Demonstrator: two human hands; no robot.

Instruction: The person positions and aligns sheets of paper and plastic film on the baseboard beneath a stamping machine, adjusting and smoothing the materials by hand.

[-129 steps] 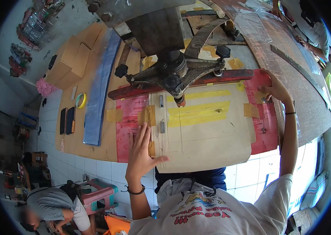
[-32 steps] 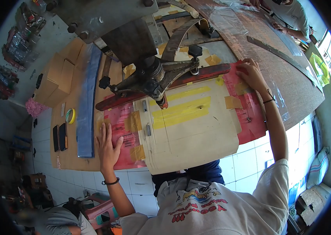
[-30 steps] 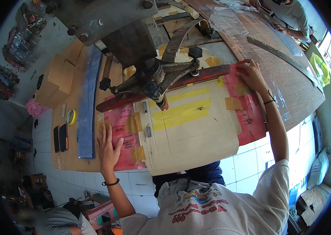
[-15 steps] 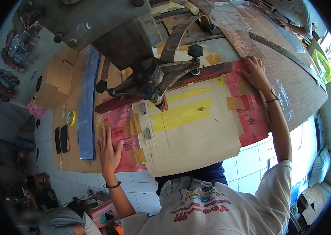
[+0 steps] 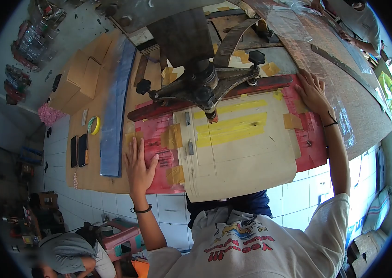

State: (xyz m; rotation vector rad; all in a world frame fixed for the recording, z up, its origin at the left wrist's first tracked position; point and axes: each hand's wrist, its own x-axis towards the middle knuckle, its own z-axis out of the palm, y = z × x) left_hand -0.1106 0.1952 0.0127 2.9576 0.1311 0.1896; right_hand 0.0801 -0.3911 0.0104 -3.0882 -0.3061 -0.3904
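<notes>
A cream sheet of card or board (image 5: pixel 247 157) with yellow tape strips (image 5: pixel 233 129) lies over a red sheet (image 5: pixel 311 139), held along its sides by brown tape (image 5: pixel 174 135). My left hand (image 5: pixel 140 167) rests on the left edge of the red sheet, fingers stretched out. At its upper right corner, my right hand (image 5: pixel 314 94) lies flat with fingers extended. Across the far edge sits a red bar (image 5: pixel 270 84) under a dark metal clamp arm (image 5: pixel 205 85) with black knobs (image 5: pixel 256 57). What lies under the sheets is hidden.
On the left of the table lie a long blue strip (image 5: pixel 116 116), a tape roll (image 5: pixel 94 125), a dark cutter-like tool (image 5: pixel 82 149) and cardboard boxes (image 5: pixel 78 83). A brown board (image 5: pixel 344 92) extends right. Another person (image 5: pixel 356 23) is at upper right; one more (image 5: pixel 73 252) at lower left.
The whole view has shifted, so the clamp and sheets appear farther right and slightly higher. Both hands keep about the same places on the red sheet.
</notes>
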